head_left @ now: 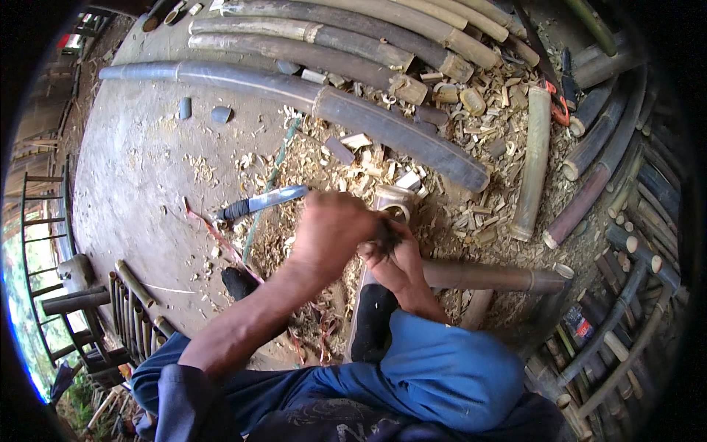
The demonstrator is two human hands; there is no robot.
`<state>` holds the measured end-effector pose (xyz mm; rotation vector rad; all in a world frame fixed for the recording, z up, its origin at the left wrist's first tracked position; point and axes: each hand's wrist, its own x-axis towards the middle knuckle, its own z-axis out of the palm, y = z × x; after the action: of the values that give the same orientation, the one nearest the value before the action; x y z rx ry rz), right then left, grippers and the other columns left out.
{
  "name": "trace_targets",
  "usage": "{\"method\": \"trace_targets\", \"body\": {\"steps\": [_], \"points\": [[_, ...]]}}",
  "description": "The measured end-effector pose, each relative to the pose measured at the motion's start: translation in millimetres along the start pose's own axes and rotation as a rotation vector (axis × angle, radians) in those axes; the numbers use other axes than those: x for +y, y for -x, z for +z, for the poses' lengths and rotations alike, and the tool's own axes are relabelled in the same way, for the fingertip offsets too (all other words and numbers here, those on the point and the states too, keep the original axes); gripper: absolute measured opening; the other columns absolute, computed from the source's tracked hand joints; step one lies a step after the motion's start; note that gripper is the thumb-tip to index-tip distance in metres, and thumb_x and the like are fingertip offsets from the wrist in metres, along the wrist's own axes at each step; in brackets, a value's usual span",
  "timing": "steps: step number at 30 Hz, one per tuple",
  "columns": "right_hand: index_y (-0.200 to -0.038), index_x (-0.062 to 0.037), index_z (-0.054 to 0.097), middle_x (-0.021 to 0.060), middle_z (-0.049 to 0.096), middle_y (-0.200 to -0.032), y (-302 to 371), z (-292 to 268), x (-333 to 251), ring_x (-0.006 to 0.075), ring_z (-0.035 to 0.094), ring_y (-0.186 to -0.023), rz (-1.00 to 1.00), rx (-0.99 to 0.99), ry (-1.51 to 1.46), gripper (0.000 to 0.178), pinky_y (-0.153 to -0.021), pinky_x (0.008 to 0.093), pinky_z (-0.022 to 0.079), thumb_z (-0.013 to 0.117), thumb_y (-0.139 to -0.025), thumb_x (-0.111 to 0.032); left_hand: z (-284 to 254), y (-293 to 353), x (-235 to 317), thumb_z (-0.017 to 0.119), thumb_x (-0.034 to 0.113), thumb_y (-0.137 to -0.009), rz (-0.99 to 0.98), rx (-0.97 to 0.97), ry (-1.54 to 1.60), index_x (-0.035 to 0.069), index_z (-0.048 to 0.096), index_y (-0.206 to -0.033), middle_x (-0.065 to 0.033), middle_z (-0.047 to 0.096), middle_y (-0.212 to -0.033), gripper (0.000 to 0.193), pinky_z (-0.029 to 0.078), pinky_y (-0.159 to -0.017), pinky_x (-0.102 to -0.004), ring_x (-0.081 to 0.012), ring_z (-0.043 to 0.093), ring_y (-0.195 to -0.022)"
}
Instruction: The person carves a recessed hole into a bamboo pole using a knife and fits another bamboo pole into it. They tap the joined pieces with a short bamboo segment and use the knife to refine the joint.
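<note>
Right of the knife (276, 198), the blurred left hand (335, 227) curls against the right hand (394, 258) beside the hollow bamboo piece (391, 195) — what they clamp, I cannot tell; a leftward slip could meet the blade.

- Widest passage: floor (136, 177), left of the knife (254, 204).
- Knife's far side: barred by a pole (298, 96).
- Knife's right: blocked by left hand (335, 225), then right hand (398, 258); farther, a tube (532, 166).
- Knife's near side: narrowed by a foot (237, 282).

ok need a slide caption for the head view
Bare left hand and bare right hand close together by a pale, hollow bamboo piece, amid scattered pale shavings.
</note>
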<state>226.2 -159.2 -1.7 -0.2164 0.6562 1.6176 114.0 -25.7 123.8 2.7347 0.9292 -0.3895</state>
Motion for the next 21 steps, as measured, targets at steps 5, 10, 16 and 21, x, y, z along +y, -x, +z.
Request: {"method": "trace_targets", "body": {"steps": [5,10,16,21], "points": [[-0.113,-0.0024,0.064,0.0163,0.071,-0.104,-9.8,20.2,13.4,0.0242,0.068,-0.073,0.126,0.411,0.88,0.02,-0.063,0.0413,0.061,0.057,-0.097,-0.013,95.1,88.3,-20.9,0.076,0.023,-0.064,-0.64,-0.272,0.961,0.004,0.075,-0.09,-0.0194,0.073,-0.081,0.032,0.057,-0.075,-0.045,-0.0305,0.074,-0.076],[-0.112,-0.0037,0.063,0.0148,0.07,-0.107,-9.1,19.7,12.1,0.0221,0.068,-0.088,-0.042,0.187,0.431,0.016,-0.082,0.0452,0.062,0.056,-0.1,-0.013,23.5,14.9,-47.9,0.073,0.017,-0.068,-0.359,-0.281,0.307,0.007,0.073,-0.083,-0.0127,0.071,-0.073,0.018,0.057,-0.067,-0.0411,-0.0281,0.072,-0.072],[-0.12,-0.0109,0.065,0.0099,0.071,-0.105,-17.5,-6.5,2.3,0.0234,0.066,-0.087,0.022,-0.002,-0.248,0.023,-0.092,0.0434,0.055,0.06,-0.1,-0.02,-23.9,-60.1,0.7,0.07,0.01,-0.078,0.195,-0.076,-0.309,0.011,0.073,-0.08,-0.008,0.073,-0.079,0.004,0.053,-0.075,-0.0358,-0.0232,0.07,-0.08],[-0.11,-0.0049,0.065,0.0132,0.071,-0.095,-11.9,19.3,18.5,0.0232,0.066,-0.073,-0.063,0.383,0.544,0.018,-0.07,0.0434,0.061,0.059,-0.096,-0.015,60.4,39.2,-34.4,0.08,0.02,-0.068,-0.503,-0.19,0.444,0.006,0.073,-0.086,-0.0159,0.073,-0.081,0.024,0.056,-0.073,-0.0434,-0.029,0.072,-0.077]]}}
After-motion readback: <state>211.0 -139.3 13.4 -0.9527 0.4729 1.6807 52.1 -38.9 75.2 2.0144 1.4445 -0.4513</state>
